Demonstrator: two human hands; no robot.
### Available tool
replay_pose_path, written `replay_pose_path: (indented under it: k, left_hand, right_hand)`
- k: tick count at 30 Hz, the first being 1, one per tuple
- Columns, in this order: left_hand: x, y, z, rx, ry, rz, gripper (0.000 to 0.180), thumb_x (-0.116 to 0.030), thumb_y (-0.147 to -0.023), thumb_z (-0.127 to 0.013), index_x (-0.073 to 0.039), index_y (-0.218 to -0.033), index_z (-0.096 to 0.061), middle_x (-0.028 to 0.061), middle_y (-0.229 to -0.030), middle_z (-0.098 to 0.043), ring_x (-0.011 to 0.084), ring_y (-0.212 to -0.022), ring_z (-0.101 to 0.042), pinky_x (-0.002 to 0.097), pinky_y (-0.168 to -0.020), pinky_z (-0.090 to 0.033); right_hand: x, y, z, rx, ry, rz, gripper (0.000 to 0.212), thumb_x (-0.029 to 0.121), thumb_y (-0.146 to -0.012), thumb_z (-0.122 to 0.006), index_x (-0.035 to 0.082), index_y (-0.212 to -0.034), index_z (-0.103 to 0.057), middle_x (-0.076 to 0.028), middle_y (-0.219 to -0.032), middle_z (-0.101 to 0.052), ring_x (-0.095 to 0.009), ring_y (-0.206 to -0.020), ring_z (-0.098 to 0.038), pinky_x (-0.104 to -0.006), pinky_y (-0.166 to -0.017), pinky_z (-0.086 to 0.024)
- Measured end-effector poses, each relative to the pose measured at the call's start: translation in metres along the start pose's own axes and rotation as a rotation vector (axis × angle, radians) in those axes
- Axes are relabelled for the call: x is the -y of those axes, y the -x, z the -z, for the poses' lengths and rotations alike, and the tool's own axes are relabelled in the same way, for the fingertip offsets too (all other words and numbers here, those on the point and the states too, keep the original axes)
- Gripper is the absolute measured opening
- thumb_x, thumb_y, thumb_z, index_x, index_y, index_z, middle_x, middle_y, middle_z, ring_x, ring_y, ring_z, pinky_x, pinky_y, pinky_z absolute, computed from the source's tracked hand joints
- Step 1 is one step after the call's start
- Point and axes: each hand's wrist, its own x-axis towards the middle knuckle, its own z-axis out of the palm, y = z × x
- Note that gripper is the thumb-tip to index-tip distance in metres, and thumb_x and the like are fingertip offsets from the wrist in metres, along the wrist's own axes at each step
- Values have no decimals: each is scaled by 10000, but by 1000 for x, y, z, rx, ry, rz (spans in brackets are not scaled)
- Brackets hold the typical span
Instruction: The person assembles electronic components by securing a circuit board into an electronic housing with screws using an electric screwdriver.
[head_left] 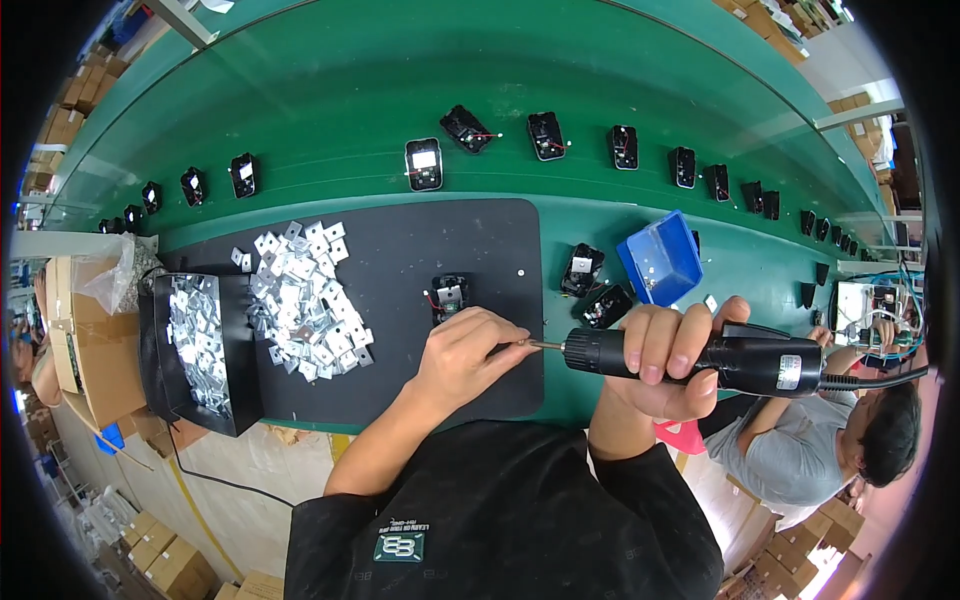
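Observation:
My right hand [668,358] is wrapped round a black corded electric screwdriver [745,364], held level with its bit [545,345] pointing left. At the bit's tip, the thumb and fingers of my left hand [462,350] are pinched together; whatever they hold is too small to make out. Just beyond my left hand, a small black housing [449,294] with a metal plate inside and a red wire lies on the dark work mat [430,235], partly hidden by that hand. Two more black housings [582,268] sit right of the mat, beside a tilted blue bin [655,250] holding small parts.
Left on the mat lies a heap of square metal plates [305,300]. A black box [240,350] full of plates stands beside a cardboard box [100,345]. Spaced housings [424,165] line the green belt [350,130] beyond. A co-worker [800,440] sits at the right.

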Motion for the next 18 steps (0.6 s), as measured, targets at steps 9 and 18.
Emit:
replay_pose_path:
  k: [9,18]
  left_hand:
    - [-5,-4,-7,-18,-38,-78,194,-64,-624,-784,-10,-732,-631,84,-742,-674,219,-671,-662,294,-596,-514]
    - [-6,-3,-10,-37,-10,-74,183,-38,-625,-773,-2,-736,-632,91,-752,-678,226,-680,-666,294,-608,-522]
  right_hand:
    - [-1,4,2,2,35,16,585,190,-853,-594,60,-1332,-285,-11,-747,-489,-103,-556,-496,-259,-524,-430]
    - [2,5,4,5,20,6,587,188,-847,-603,74,-1331,-292,-10,-749,-496,-102,-551,-494,-257,-521,-430]
